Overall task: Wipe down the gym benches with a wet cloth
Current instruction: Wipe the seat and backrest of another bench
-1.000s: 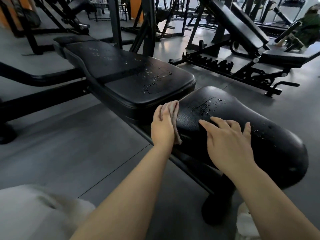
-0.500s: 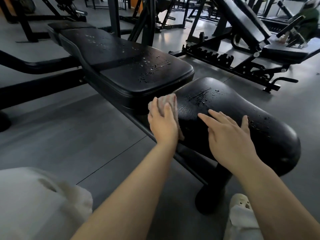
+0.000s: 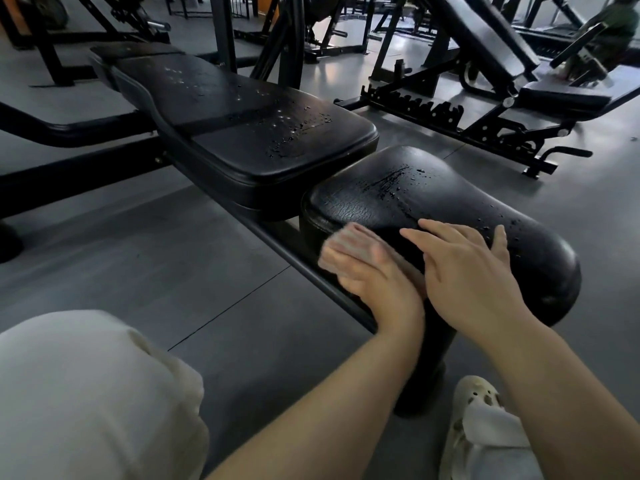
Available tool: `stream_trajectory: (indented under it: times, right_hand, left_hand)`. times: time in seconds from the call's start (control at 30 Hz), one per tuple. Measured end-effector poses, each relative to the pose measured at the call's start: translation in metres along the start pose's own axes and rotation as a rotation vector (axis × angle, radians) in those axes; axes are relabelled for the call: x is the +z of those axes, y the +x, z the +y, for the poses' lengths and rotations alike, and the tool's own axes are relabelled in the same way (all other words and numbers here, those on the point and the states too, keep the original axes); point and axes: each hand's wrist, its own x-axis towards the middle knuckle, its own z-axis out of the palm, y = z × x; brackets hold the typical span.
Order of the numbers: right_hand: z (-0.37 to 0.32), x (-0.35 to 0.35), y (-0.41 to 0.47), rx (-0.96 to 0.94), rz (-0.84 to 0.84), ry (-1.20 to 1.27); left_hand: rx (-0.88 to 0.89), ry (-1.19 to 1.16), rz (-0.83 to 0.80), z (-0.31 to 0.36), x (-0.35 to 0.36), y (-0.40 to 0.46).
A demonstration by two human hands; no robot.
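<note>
A black gym bench fills the middle: its long back pad [image 3: 249, 133] carries water drops, and the rounded seat pad [image 3: 433, 199] in front of it is wet too. My left hand [image 3: 377, 282] presses a greyish-pink cloth [image 3: 343, 245] flat against the seat pad's near side edge, its fingers straight and blurred by motion. Beside it, my right hand [image 3: 471, 271] rests flat on top of the seat pad with its fingers spread and holds nothing.
The bench's black frame bar [image 3: 311, 268] runs under the pads, and its post [image 3: 429, 368] stands on the grey floor. An inclined bench [image 3: 485, 46] with a black frame is at the back right. My knee [image 3: 86, 393] and a pale shoe [image 3: 474, 410] are below.
My left hand has slid the cloth down from the seat pad's front corner onto its near side. The right hand has stayed flat on the pad. The camera has moved a little.
</note>
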Motion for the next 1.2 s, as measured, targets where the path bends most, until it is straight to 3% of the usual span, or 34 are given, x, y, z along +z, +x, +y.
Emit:
stream_trajectory:
  times: [0.1,0.33,0.57,0.7,0.87,1.07,1.2]
  right_hand:
    - [0.000,-0.001,-0.001,0.025,-0.007,0.028]
    - [0.004,-0.001,-0.004,0.010,-0.006,0.061]
    - [0.016,-0.011,-0.011,-0.006,-0.010,0.103]
    - [0.026,-0.012,-0.021,-0.003,0.037,0.112]
    - [0.025,-0.010,-0.043,0.085,0.311,0.293]
    - [0.002,0.018,-0.069,0.243,0.168,0.398]
    - [-0.035,0.057,-0.074,0.408,0.237,0.392]
  left_hand:
    - [-0.076,-0.020,-0.121,-0.010,0.003,-0.015]
    - [-0.049,-0.114,0.043,0.008,-0.021,0.042]
    - [-0.048,-0.046,-0.006,-0.007,-0.001,-0.003]
    - [-0.139,-0.038,-0.157,-0.027,0.016,-0.039]
    - [-0.126,0.153,-0.346,-0.033,0.012,-0.047]
    - [-0.357,-0.084,-0.698,-0.019,-0.039,-0.038]
    - [-0.333,0.115,-0.873,-0.001,-0.068,-0.025]
